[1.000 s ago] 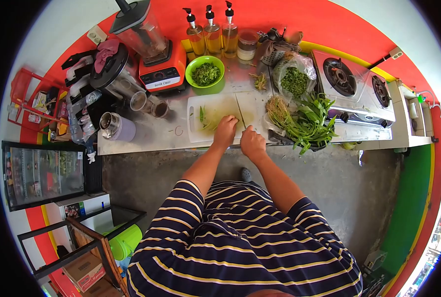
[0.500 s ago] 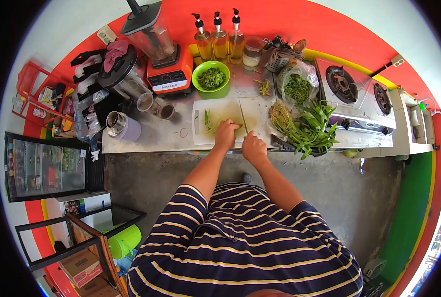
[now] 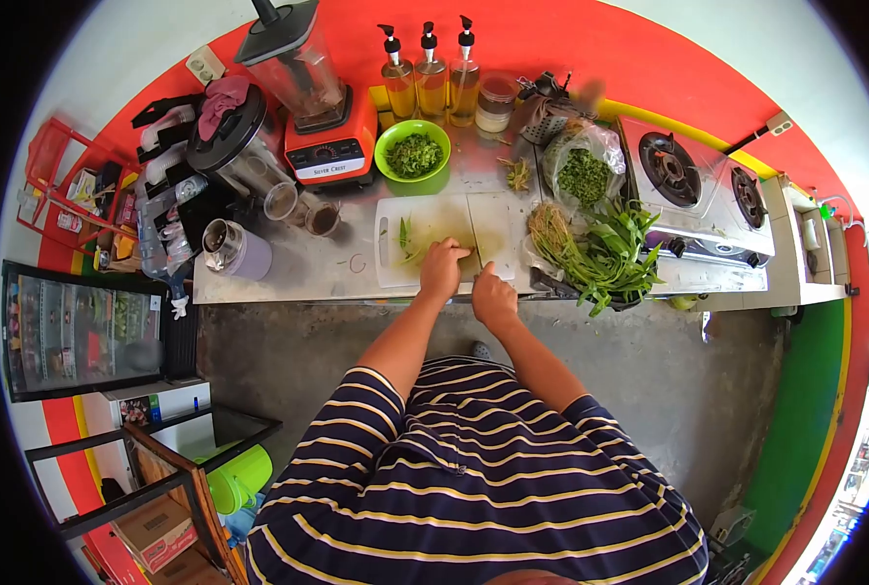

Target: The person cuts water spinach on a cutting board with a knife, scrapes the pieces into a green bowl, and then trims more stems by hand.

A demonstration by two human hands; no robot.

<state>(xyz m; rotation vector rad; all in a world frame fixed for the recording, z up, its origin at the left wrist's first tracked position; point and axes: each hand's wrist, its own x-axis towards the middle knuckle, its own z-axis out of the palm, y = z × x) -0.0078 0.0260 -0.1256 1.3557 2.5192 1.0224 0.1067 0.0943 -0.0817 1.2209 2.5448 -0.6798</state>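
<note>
On the white cutting board, my right hand is closed around the handle of a knife, its narrow blade pointing away from me. Beside the blade, my left hand presses down with its fingers bent and drawn together. Whatever lies beneath those fingers is hidden. A few green leaf pieces rest on the board left of that hand. Behind the board stands a green bowl holding chopped greens.
Leafy greens with stems and a plastic bag of chopped greens sit to the right, before a gas stove. A red blender, pump bottles and a lilac container stand at the back and left.
The whole view has shifted slightly to the left. Both hands keep nearly the same places on the board, and the knife stays in my right hand.
</note>
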